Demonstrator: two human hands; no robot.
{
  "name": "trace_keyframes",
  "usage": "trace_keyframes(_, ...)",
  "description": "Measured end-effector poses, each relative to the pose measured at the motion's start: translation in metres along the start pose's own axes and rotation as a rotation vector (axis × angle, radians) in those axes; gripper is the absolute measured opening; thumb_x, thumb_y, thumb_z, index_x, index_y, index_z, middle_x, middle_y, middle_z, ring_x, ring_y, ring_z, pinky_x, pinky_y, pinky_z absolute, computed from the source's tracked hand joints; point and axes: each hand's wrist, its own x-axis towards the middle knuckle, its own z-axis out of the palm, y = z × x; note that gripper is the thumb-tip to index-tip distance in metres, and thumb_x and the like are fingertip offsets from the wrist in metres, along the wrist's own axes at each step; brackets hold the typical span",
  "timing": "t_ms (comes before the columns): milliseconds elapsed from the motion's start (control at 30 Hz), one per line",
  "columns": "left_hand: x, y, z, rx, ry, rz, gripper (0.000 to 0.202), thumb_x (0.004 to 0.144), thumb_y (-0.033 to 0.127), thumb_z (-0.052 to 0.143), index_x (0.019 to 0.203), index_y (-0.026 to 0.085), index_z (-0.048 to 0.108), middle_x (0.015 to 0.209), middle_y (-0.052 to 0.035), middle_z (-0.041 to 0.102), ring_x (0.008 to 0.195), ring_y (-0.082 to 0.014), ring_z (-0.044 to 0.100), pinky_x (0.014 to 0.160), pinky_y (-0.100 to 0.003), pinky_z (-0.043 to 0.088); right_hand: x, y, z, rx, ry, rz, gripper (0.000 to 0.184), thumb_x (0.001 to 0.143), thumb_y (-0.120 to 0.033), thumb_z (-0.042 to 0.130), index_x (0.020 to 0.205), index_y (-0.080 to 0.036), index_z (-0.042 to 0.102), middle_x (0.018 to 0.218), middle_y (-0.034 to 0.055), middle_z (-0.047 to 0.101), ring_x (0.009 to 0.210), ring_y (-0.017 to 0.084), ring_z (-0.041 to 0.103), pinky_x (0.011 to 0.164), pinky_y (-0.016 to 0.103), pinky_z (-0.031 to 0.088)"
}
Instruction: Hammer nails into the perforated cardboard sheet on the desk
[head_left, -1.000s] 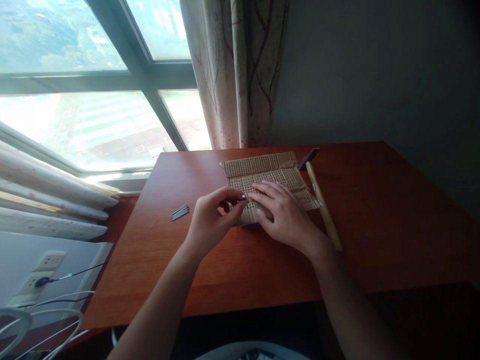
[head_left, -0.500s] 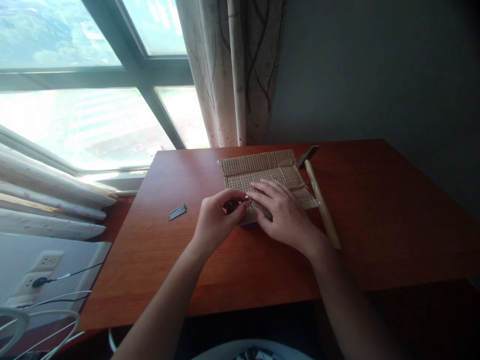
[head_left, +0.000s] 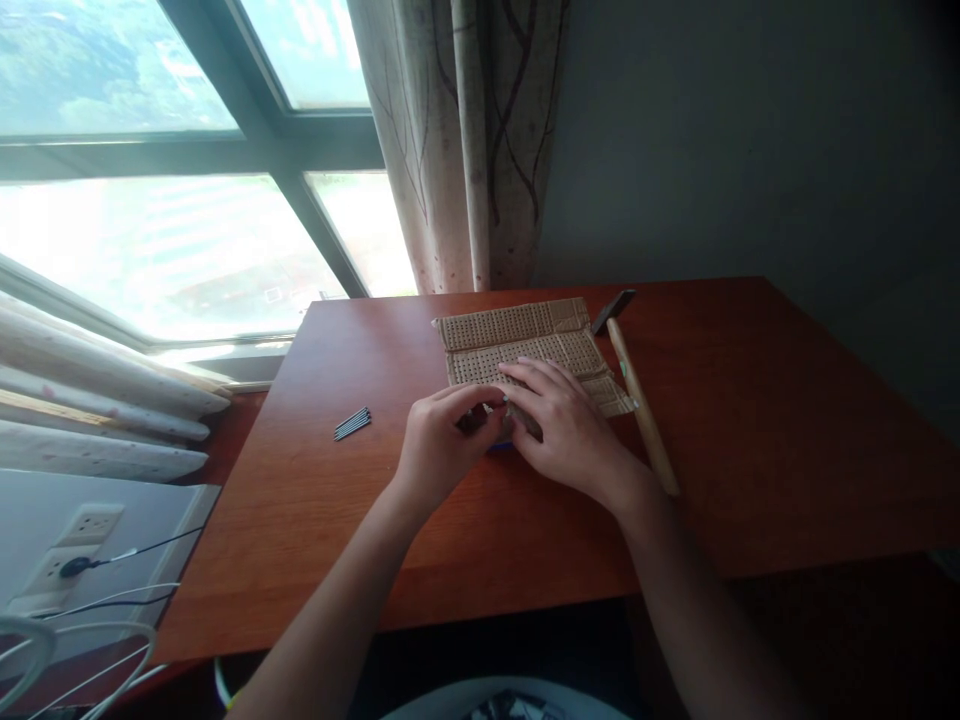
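My left hand [head_left: 446,435] narrowly pinches a small pale-ended piece [head_left: 505,399] over the seven o'clock side of the holed cardboard [head_left: 517,325]. My right hand [head_left: 562,420] lies at five o'clock; whether it grips anything, I can't tell. Thin rods [head_left: 352,424] lie at my left hand's nine o'clock.

Brt window [head_left: 259,152] L w/ patterned curtain [head_left: 469,150], dk wall [head_left: 720,150] R, reddish-brn wood tbl [head_left: 757,430].

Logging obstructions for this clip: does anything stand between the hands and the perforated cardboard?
Nothing visible does. The left hand and right hand are over the near part of the perforated cardboard; the hammer lies to the right, the nails to the left. What the hands cover is hidden.
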Motion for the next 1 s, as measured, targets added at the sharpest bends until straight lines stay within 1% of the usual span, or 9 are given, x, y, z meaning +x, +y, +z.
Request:
trace_keyframes(167, -0.0011, -0.0014, 0.0016, -0.011, 0.023, -0.027, 0.007, 0.082, 0.021, 0.068, 0.086, 0.019, 0.073, 0.075, -0.0015, 0.072, 0.062, -0.0115, 0.061, 0.062, -0.023, 0.050, -0.0003, 0.0004, 0.0003, -0.006, -0.007, 0.001, 0.043, 0.091, -0.020, 0.053, 0.132, -0.022, 0.066, 0.146, 0.0068, 0.059, 0.141, 0.027, 0.046, 0.123, 0.051, 0.031)
trace_keyframes(267, -0.0014, -0.0014, 0.0030, 0.028, 0.039, -0.047, 0.007, 0.082, 0.024, 0.068, 0.086, 0.020, 0.073, 0.076, -0.0019, 0.072, 0.066, -0.0133, 0.063, 0.065, -0.025, 0.051, -0.0004, 0.0004, 0.0004, -0.005, 0.001, 0.001, 0.043, 0.091, -0.020, 0.053, 0.132, -0.022, 0.066, 0.146, 0.0070, 0.059, 0.141, 0.027, 0.046, 0.123, 0.052, 0.030)
trace_keyframes(400, -0.0028, -0.0028, 0.0053, 0.122, 0.067, -0.042, 0.005, 0.081, 0.024, 0.069, 0.084, 0.022, 0.072, 0.079, -0.0022, 0.073, 0.075, -0.0174, 0.065, 0.077, -0.032, 0.052, -0.0001, -0.0006, -0.0009, 0.003, 0.005, 0.003, 0.041, 0.092, -0.020, 0.052, 0.131, -0.023, 0.066, 0.147, 0.0066, 0.059, 0.141, 0.027, 0.046, 0.122, 0.052, 0.032)
trace_keyframes(500, -0.0046, -0.0054, 0.0061, 0.149, 0.067, -0.057, 0.004, 0.081, 0.024, 0.070, 0.084, 0.022, 0.071, 0.078, -0.0009, 0.073, 0.076, -0.0181, 0.065, 0.084, -0.036, 0.050, 0.0003, -0.0015, -0.0022, -0.003, 0.002, 0.004, 0.040, 0.093, -0.021, 0.051, 0.130, -0.023, 0.066, 0.147, 0.0068, 0.058, 0.141, 0.026, 0.046, 0.122, 0.051, 0.032)
trace_keyframes(600, -0.0058, -0.0073, 0.0065, 0.151, 0.056, -0.069, 0.004, 0.081, 0.025, 0.070, 0.084, 0.022, 0.071, 0.078, -0.0004, 0.074, 0.075, -0.0181, 0.065, 0.085, -0.037, 0.048, 0.0004, -0.0021, -0.0031, -0.011, -0.005, 0.000, 0.040, 0.094, -0.022, 0.051, 0.131, -0.022, 0.066, 0.147, 0.0075, 0.058, 0.141, 0.027, 0.046, 0.123, 0.051, 0.031)
trace_keyframes(767, -0.0052, -0.0064, 0.0068, 0.162, 0.034, -0.066, 0.005, 0.080, 0.024, 0.071, 0.085, 0.024, 0.073, 0.082, -0.0007, 0.076, 0.079, -0.0195, 0.067, 0.087, -0.038, 0.046, -0.0001, -0.0009, -0.0024, -0.014, -0.004, -0.004, 0.041, 0.093, -0.020, 0.052, 0.131, -0.023, 0.065, 0.148, 0.0069, 0.057, 0.141, 0.027, 0.045, 0.121, 0.052, 0.033)
trace_keyframes(900, -0.0047, -0.0052, 0.0066, 0.147, 0.028, -0.064, 0.006, 0.080, 0.024, 0.071, 0.085, 0.024, 0.074, 0.081, -0.0007, 0.076, 0.079, -0.0196, 0.067, 0.087, -0.038, 0.046, -0.0001, -0.0004, 0.0002, -0.017, -0.003, -0.003, 0.041, 0.092, -0.019, 0.054, 0.131, -0.024, 0.065, 0.148, 0.0067, 0.057, 0.142, 0.027, 0.045, 0.121, 0.053, 0.033)
trace_keyframes(1000, -0.0048, -0.0057, 0.0066, 0.132, 0.034, -0.064, 0.005, 0.080, 0.024, 0.071, 0.084, 0.024, 0.074, 0.082, -0.0010, 0.077, 0.079, -0.0197, 0.067, 0.086, -0.039, 0.046, 0.0000, -0.0035, -0.0025, 0.007, 0.003, -0.005, 0.040, 0.093, -0.019, 0.053, 0.131, -0.024, 0.065, 0.148, 0.0069, 0.057, 0.141, 0.027, 0.046, 0.122, 0.052, 0.033)
